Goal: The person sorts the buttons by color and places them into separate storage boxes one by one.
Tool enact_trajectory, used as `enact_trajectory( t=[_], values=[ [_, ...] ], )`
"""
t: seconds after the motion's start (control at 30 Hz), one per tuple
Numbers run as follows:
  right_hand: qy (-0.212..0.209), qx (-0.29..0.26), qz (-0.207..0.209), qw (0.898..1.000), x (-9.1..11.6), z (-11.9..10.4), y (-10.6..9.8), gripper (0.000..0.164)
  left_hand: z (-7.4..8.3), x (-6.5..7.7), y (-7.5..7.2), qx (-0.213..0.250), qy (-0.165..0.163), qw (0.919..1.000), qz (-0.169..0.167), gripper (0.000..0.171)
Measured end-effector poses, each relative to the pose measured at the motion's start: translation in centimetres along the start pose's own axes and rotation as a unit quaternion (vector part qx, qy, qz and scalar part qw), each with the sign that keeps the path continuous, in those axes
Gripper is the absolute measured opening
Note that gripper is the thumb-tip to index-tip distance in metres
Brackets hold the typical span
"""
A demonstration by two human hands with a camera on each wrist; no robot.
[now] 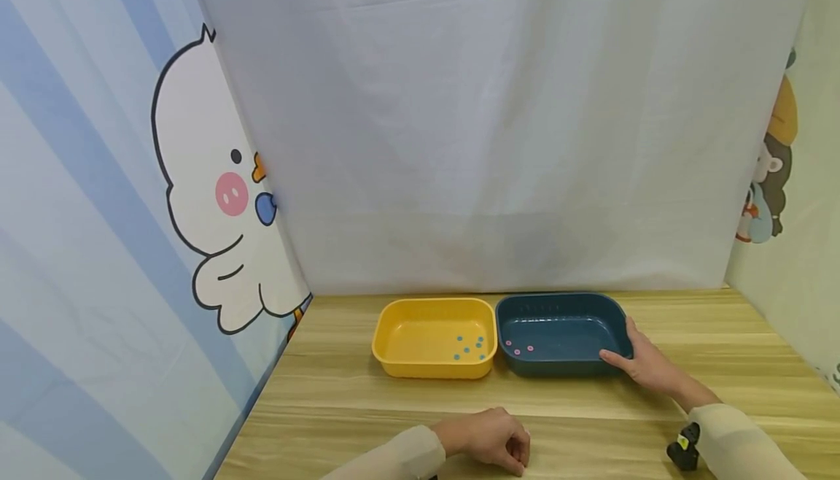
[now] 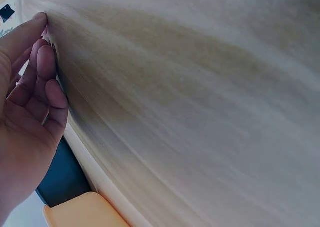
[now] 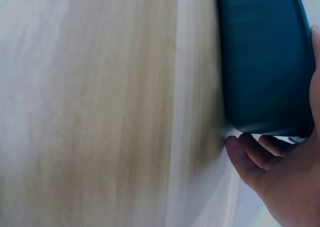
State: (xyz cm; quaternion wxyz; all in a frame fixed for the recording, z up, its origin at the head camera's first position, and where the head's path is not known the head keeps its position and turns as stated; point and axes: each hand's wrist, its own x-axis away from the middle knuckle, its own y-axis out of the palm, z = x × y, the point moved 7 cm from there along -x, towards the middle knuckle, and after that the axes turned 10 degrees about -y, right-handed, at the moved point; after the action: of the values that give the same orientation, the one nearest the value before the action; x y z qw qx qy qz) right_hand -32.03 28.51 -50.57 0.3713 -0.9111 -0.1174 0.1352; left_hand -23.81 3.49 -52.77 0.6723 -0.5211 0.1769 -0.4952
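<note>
My right hand [image 1: 650,369] holds the right end of the dark blue basket [image 1: 566,369], thumb on the front rim and the other fingers at the end wall. In the right wrist view, bent fingers [image 3: 250,154] lie against that end. Three small pink rings [image 1: 530,349] lie inside at its left. Beside it stands the yellow basket [image 1: 433,371], with several small blue rings [image 1: 467,350] on its right side. My left hand [image 1: 488,438] rests on the table in front, fingers loosely curled. Whether anything tiny sits between its fingertips is hard to see.
Both baskets stand side by side on the wood-grain table [image 1: 328,392], near its back edge. A grey-white curtain [image 1: 499,137] hangs right behind. A small black object [image 1: 685,447] is at the right sleeve. Printed cloth panels [image 1: 85,246] flank both sides.
</note>
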Motion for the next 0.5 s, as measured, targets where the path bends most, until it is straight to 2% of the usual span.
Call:
enact_trajectory(
  t=[0.27,0.5],
  values=[
    [0.001,0.0,-0.002,1.0,0.0,-0.2,-0.1,0.103,-0.7,0.2,-0.1,0.028,-0.021,0.9993,0.011,0.008],
    [0.0,-0.003,-0.003,1.0,0.1,-0.4,-0.1,0.104,-1.2,0.7,-2.1,0.099,-0.038,0.9935,0.041,0.004]
  ],
)
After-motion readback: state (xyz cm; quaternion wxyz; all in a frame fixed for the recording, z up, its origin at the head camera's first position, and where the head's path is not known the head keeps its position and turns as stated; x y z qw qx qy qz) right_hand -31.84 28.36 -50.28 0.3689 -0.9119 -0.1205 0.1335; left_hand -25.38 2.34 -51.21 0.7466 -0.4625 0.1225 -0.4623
